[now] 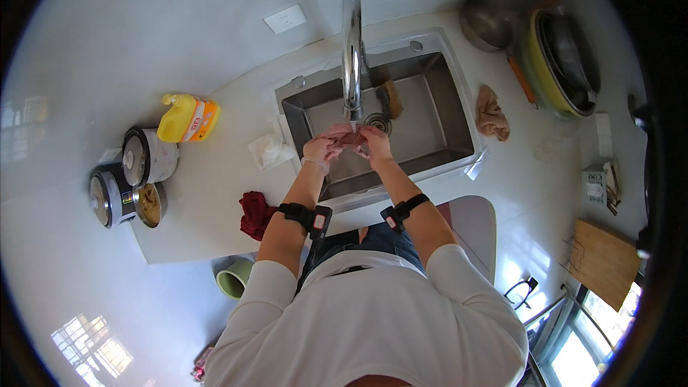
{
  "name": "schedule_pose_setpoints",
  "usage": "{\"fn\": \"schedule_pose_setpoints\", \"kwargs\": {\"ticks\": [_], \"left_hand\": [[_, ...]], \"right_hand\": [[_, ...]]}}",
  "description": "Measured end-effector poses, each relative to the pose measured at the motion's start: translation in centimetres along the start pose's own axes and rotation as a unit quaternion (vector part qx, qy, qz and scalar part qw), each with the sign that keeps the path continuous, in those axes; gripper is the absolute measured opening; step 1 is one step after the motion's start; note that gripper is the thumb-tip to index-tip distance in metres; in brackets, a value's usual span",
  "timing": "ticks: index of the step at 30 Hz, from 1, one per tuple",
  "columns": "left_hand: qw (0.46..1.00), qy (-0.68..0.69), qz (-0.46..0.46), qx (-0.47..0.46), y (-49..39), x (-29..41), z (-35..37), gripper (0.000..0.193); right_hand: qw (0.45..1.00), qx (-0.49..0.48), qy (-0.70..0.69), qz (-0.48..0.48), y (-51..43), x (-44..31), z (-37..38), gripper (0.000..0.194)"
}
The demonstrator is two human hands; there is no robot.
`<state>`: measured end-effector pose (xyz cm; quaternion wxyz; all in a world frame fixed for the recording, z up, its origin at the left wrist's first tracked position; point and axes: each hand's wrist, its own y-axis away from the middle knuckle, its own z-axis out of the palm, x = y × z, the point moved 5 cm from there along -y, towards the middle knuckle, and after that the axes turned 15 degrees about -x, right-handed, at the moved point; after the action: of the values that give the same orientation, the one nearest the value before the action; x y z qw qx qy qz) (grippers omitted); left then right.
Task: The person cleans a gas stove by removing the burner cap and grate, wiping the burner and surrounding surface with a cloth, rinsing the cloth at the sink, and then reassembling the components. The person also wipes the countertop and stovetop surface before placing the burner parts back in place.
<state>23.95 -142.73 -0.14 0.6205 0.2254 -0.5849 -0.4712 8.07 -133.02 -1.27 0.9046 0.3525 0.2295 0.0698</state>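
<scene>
Over the steel sink (449, 142), both hands grip a limp, wet-looking pink piece (344, 137), which seems to be a cloth. My left hand (318, 150) has its left end, and a clear band circles that wrist. Pinching the right end is my right hand (378, 145). Directly above, the spout of a chrome faucet (352, 54) points down at the piece, and a thin stream appears to run onto it. Behind my right hand are the drain strainer (378, 123) and a brush (391, 99) with tan bristles. Folds hide part of the fingertips.
A white crumpled cloth (270, 150), a dark red cloth (256, 216) and a yellow detergent jug (189, 118) lie left, near two cookers (161, 156). Rightward sit a beige rag (491, 114), a pan (485, 24) and a yellow basin (540, 64). A green bin (234, 278) stands below the counter.
</scene>
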Motion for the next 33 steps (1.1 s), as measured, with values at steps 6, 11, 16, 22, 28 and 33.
{"fn": "schedule_pose_setpoints", "kwargs": {"ticks": [6, 11, 16, 22, 28, 33], "left_hand": [[0.989, 0.115, 0.087, -0.02, 1.4, 0.9, -0.6, 0.018], [0.972, 0.174, 0.137, -0.082, 2.8, 2.3, 0.5, 0.02], [0.974, 0.173, 0.052, -0.138, 2.0, 1.2, 1.6, 0.017], [0.973, 0.128, -0.073, -0.175, 2.2, -0.4, 3.1, 0.025], [0.991, -0.048, 0.12, -0.028, 2.0, 1.7, 2.3, 0.022], [0.924, -0.23, 0.304, 0.019, 1.6, 4.0, 4.0, 0.021]], "right_hand": [[0.991, -0.112, 0.045, -0.055, -0.9, -0.5, 1.0, 0.024], [0.969, -0.013, 0.248, -0.007, -1.4, -0.9, 0.3, 0.029], [0.996, -0.028, 0.079, 0.011, -1.1, -1.0, 0.6, 0.03], [0.989, -0.085, 0.082, -0.089, -0.2, -2.6, 1.6, 0.027], [0.981, 0.075, 0.172, -0.058, 0.1, -3.5, -1.7, 0.028], [0.953, 0.113, 0.282, -0.023, -1.1, -1.6, -4.4, 0.035]]}}
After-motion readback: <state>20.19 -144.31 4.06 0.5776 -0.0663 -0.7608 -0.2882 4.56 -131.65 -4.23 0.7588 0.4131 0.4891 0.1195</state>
